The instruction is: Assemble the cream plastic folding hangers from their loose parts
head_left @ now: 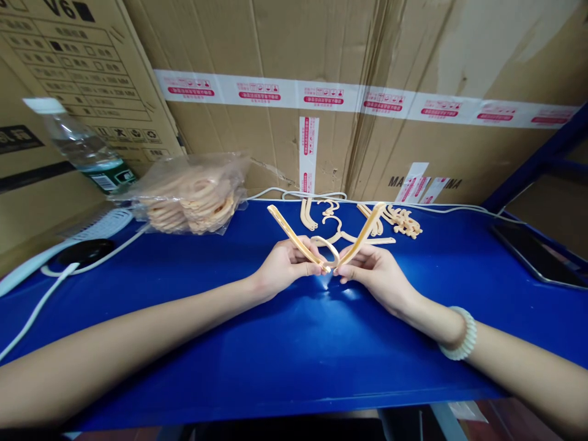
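Over the middle of the blue table, my left hand [289, 266] pinches the lower end of a cream plastic hanger arm [291, 234], which slants up to the left. My right hand [374, 272] grips a second cream arm [362, 236], slanting up to the right. A curved cream hook piece [327, 245] shows between my fingertips, where the two arms come close together in a V. Whether the pieces are joined is hidden by the fingers. Just behind my hands lies another cream hanger [339, 234] with its hook pointing away.
Loose arms [307, 214] and a pile of hooks [404, 222] lie at the back. A clear bag of cream parts [193, 196], a water bottle [87, 150] and a black disc with a cable [86, 252] are left. A phone [542, 254] lies right. Cardboard boxes [257, 141] stand behind.
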Tool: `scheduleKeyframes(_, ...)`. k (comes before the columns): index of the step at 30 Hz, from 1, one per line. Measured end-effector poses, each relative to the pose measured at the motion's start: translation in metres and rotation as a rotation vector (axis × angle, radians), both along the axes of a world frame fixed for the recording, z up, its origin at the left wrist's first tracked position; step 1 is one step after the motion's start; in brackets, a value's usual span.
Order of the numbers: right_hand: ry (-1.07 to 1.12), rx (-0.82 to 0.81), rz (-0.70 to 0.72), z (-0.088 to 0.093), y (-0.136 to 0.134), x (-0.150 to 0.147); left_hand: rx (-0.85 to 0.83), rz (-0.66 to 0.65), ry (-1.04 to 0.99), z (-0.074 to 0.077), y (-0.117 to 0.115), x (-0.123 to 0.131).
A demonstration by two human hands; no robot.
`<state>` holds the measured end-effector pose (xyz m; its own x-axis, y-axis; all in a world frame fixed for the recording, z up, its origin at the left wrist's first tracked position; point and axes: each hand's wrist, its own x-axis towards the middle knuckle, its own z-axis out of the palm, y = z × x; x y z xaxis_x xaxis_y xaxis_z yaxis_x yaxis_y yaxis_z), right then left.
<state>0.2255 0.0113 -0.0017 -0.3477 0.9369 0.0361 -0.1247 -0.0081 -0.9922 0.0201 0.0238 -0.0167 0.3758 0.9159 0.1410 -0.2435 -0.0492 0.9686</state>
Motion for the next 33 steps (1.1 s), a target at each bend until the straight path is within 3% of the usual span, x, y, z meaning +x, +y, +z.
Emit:
scheduleKeyframes(9,-0.067,0.050,-0.075,0.0037,-0.0044,-0.0003,0.014,0.013,0.048,0.0002,-0.0013,0.0001)
scheduleKeyframes(24,-0.138,0.116,-0.067,0.0038,-0.0040,-0.0034,-0.017,0.037,0.027,0.0012,-0.0025,0.0018)
scheduleKeyframes(33,-0.157,0.183,-0.114,0.0069,-0.0089,-0.0096,0.016,0.107,0.040,-0.0008,-0.0029,0.0028)
